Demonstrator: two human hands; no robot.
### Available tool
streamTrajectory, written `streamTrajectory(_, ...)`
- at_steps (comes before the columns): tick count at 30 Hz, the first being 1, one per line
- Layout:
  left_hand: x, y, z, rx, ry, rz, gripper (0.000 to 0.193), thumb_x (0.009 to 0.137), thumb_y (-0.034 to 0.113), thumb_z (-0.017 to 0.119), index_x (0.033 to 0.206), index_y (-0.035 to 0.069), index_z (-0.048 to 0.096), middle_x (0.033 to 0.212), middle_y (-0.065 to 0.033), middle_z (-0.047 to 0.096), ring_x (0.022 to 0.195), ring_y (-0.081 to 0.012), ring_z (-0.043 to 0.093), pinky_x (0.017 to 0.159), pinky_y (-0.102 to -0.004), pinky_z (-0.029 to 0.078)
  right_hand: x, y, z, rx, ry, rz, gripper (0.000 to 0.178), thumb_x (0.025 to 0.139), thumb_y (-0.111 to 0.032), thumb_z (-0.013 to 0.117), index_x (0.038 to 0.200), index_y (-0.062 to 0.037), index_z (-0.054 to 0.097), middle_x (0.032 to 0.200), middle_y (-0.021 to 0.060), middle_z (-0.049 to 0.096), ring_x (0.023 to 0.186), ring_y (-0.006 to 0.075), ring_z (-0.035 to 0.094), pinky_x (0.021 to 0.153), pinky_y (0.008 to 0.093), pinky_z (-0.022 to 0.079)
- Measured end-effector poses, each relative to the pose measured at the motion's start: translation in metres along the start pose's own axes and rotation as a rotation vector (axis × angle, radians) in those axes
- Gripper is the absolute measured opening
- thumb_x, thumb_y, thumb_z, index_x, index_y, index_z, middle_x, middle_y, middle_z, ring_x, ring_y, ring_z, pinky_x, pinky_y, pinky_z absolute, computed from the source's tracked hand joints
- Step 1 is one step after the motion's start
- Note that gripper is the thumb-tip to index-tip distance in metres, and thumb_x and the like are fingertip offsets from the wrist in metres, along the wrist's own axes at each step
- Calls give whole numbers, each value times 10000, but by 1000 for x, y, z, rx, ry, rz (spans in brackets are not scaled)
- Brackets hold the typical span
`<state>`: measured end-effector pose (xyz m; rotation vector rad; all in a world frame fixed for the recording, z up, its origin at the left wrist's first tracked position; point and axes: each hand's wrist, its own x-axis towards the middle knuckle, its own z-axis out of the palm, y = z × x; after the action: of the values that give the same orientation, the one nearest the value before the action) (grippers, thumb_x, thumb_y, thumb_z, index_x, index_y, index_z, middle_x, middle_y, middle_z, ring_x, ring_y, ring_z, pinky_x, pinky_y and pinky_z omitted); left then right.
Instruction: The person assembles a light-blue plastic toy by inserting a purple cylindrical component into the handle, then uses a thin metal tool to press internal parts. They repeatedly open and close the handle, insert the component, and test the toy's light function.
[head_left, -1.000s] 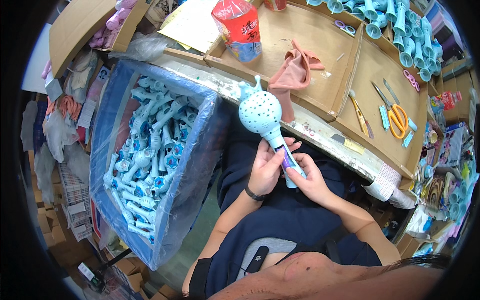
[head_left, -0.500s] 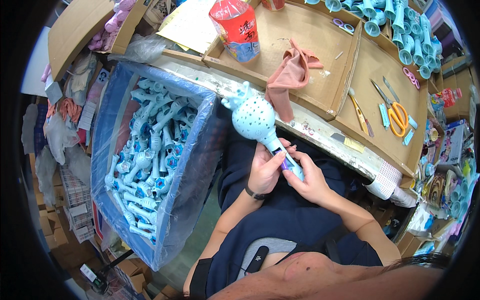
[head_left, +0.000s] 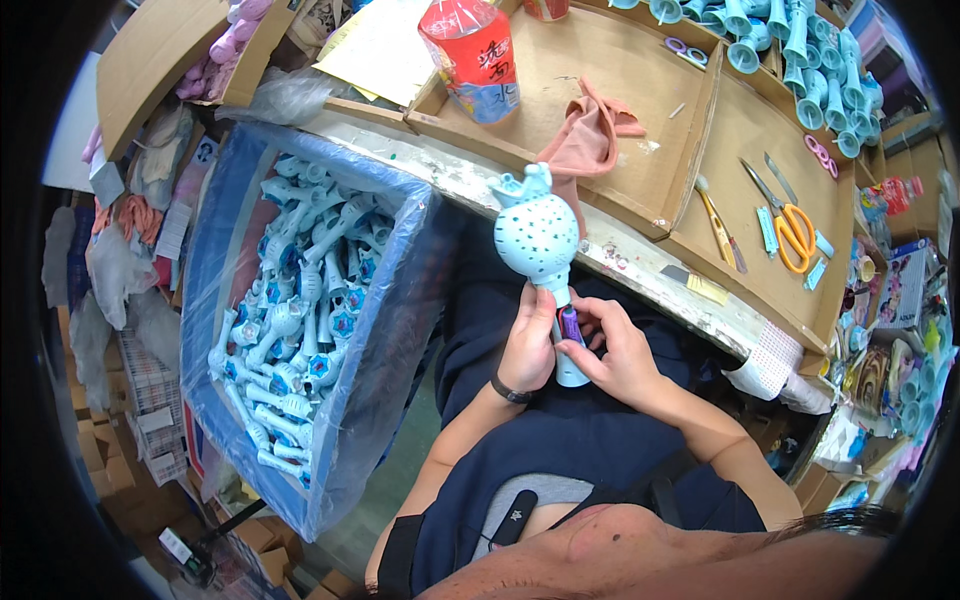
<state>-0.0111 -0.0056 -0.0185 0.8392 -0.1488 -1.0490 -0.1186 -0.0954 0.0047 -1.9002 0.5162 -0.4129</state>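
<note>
Blue wand (head_left: 537, 236) in fingers (head_left: 603, 316)

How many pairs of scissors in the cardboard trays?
3: orange-handled scissors and pink-handled scissors in the right tray, purple-handled scissors in the left tray's far right corner. Others could be hidden under the cloth or bottle.

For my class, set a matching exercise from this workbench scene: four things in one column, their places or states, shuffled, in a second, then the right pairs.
Things
1. Light-blue toy wand
2. Orange-handled scissors
3. Pink cloth
4. Plastic-lined blue bin

Places or states
A. Draped over the near edge of the left cardboard tray
B. Filled with light-blue toy pieces
C. Lying in the right cardboard tray
D. Held between the left hand and right hand

Pairs: 1-D; 2-C; 3-A; 4-B
</note>
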Motion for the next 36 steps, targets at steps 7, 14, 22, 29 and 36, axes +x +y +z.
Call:
streamTrajectory(7,2,1,1,32,-49,31,299,998,297,376,1203,83,413,998,-67,541,874,-151,542,813,-303,449,6,1,-2,-92,1,-183,383,737,-72,690,1087,-42,537,858,96,556,728,231,584,615,297,499)
streamTrajectory(14,0,3,2,28,-50,49,296,1000,301,369,1165,66,440,978,-57,544,881,-133,536,805,-272,438,4,-3,0,-178,-26,-131,374,743,-122,686,1087,-76,551,1005,123,524,844,288,573,702,345,503)
streamTrajectory(22,2,-3,2,96,44,86,275,995,291,393,1142,66,449,975,-80,567,888,-156,561,818,-289,448,6,4,8,-127,18,-341,344,659,21,639,976,-49,525,881,111,534,803,278,568,711,335,489)
streamTrajectory(29,2,14,-5,-116,-65,-25,340,990,358,373,1150,64,428,933,-73,539,864,-168,560,791,-306,467,10,-5,-14,164,-84,-121,180,732,0,575,903,-33,531,870,101,484,670,183,533,579,257,441)
streamTrajectory(36,-1,10,3,29,-64,47,354,998,372,327,1093,57,460,931,-86,546,839,-171,549,763,-298,460,8,-18,-8,-289,-49,-291,215,751,-124,699,948,-98,616,802,70,536,632,223,601,544,308,494)
